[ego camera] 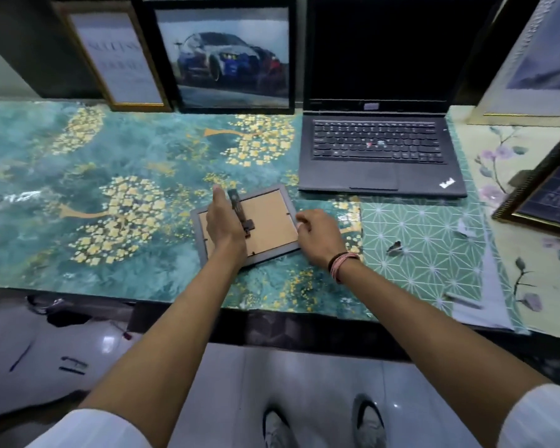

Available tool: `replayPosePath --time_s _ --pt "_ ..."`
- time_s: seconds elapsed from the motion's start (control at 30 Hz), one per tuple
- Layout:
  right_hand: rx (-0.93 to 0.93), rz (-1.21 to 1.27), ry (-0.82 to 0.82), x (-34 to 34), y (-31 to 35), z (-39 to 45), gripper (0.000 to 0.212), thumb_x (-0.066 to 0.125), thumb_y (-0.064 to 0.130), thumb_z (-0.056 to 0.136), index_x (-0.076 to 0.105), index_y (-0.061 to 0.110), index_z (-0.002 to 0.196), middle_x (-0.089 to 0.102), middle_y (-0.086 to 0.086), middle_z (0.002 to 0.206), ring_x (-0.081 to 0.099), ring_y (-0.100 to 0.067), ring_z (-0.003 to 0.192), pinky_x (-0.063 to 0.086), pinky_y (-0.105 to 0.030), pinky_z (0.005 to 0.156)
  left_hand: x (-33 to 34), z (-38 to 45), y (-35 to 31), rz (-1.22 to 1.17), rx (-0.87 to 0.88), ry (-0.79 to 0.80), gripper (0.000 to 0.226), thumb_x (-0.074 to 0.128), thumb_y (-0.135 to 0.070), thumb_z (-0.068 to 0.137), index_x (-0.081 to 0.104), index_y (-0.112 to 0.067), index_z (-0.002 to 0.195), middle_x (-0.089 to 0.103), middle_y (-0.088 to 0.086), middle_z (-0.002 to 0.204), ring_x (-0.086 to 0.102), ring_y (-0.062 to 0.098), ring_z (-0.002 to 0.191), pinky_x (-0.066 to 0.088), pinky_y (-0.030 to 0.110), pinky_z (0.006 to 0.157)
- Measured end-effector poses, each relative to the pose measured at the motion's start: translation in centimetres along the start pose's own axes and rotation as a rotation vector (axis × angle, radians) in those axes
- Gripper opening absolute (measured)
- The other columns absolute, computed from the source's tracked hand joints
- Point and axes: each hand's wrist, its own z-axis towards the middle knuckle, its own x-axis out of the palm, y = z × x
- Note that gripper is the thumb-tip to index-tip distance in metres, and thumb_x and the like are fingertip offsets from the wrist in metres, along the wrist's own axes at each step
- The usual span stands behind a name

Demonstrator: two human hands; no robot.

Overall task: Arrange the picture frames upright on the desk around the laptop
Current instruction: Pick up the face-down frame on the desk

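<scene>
Five frames in my view, one open laptop (380, 150) on the desk (110, 163), screen dark. Desk top: teal-and-gold patterned cover on the left, green geometric mat (424, 240) under the laptop's right side, pale floral cover at far right.

Largest frame: black-bordered car photo (222, 54), upright against the back, just left of the laptop. Gold-edged text print (118, 58) stands beside it, further left, tilted. A pale framed print (537, 56) leans at the right rear. A dark ornate frame (550, 195) sits tilted at the right edge, partly cut off.

Small grey frame (259, 227) lies face down near the front edge, left of the laptop, brown backing up.

Left hand (222, 221) rests on the backing, fingers closed around the black easel stand (238, 211), thumb up. Right hand (319, 236) presses the frame's right edge, fingers curled together; exact grip I cannot tell. Banded wristlet (341, 265) on the right wrist.
</scene>
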Motion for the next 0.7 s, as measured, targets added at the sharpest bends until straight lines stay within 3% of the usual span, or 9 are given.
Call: replayPosePath --time_s 0.1,0.13,0.2,0.27,0.33,0.43,0.53,0.6,0.7 --pt "0.000 -0.021 -0.015 0.2 0.0 0.2 0.024 0.049 0.007 0.094 0.072 0.001 0.099 0.068 -0.018 0.104 0.060 -0.032 0.100 0.046 -0.034 0.089 -1.4 1.4 0.2 -0.113 -0.028 0.067 0.044 0.042 -0.057 0.105 0.053 -0.021 0.081 0.046 -0.006 0.066 0.040 0.011 0.049 0.033 0.025 0.047" --pt "-0.003 -0.032 -0.019 0.2 -0.1 0.2 0.023 0.049 0.007 0.094 0.071 0.001 0.096 0.068 -0.017 0.102 0.060 -0.031 0.097 0.046 -0.034 0.087 -1.9 1.4 0.3 -0.052 -0.007 0.042 0.045 0.040 -0.058 0.104 0.060 -0.020 0.089 0.056 -0.003 0.076 0.050 0.014 0.060 0.041 0.028 0.055" --pt "0.010 -0.043 -0.043 0.4 -0.1 0.3 0.021 0.049 0.006 0.092 0.068 0.001 0.084 0.067 -0.016 0.091 0.057 -0.030 0.087 0.043 -0.033 0.075 -3.5 1.9 1.2 0.195 0.079 -0.144 0.056 0.036 -0.058 0.101 0.069 -0.014 0.114 0.068 0.004 0.112 0.062 0.025 0.103 0.050 0.040 0.089" --pt "0.049 -0.069 -0.062 0.9 0.2 0.4 0.023 0.047 0.005 0.087 0.053 0.007 0.065 0.058 -0.015 0.077 0.049 -0.029 0.074 0.033 -0.031 0.068 -4.9 1.4 1.8 0.440 0.097 -0.265 0.061 0.031 -0.053 0.104 0.065 -0.010 0.132 0.059 0.013 0.142 0.048 0.035 0.135 0.035 0.049 0.114" --pt "0.108 -0.078 -0.051 1.3 0.9 0.5 0.029 0.047 0.005 0.083 0.037 0.013 0.057 0.046 -0.013 0.074 0.041 -0.028 0.069 0.030 -0.029 0.067 -5.4 0.3 1.6 0.565 0.030 -0.248 0.062 0.027 -0.051 0.107 0.057 -0.010 0.143 0.044 0.017 0.157 0.036 0.037 0.146 0.027 0.052 0.119" --pt "0.239 0.050 -0.035 1.3 2.6 0.9 0.030 0.048 0.006 0.078 0.030 0.014 0.055 0.038 -0.009 0.070 0.035 -0.025 0.062 0.028 -0.030 0.058 -5.4 0.5 1.0 0.576 -0.037 -0.186 0.067 0.026 -0.055 0.103 0.057 -0.011 0.143 0.043 0.017 0.157 0.038 0.040 0.143 0.031 0.056 0.118" --pt "0.359 0.217 -0.043 0.5 3.4 1.8 0.031 0.049 0.006 0.082 0.032 0.014 0.057 0.033 -0.005 0.059 0.028 -0.022 0.055 0.017 -0.032 0.050 -6.5 1.5 -0.5 0.475 -0.097 -0.118 0.070 0.030 -0.065 0.087 0.073 -0.013 0.107 0.069 0.018 0.126 0.065 0.040 0.114 0.052 0.052 0.098" --pt "0.387 0.309 -0.076 -0.6 3.6 2.7 0.029 0.051 0.008 0.082 0.039 0.014 0.056 0.041 -0.004 0.059 0.035 -0.024 0.058 0.026 -0.034 0.051 -7.4 1.9 -1.9 0.278 -0.155 -0.011 0.048 0.040 -0.057 0.090 0.067 -0.017 0.091 0.072 0.014 0.098 0.068 0.031 0.083 0.053 0.036 0.070" --pt "0.352 0.438 -0.063 -2.3 4.4 4.5 0.024 0.056 0.024 0.085 0.052 0.019 0.062 0.057 -0.007 0.076 0.052 -0.026 0.073 0.057 -0.045 0.071 -8.5 3.5 -4.1 0.008 -0.234 0.111 0.037 0.043 -0.043 0.105 0.063 -0.012 0.106 0.062 0.010 0.095 0.058 0.021 0.073 0.047 0.024 0.052"
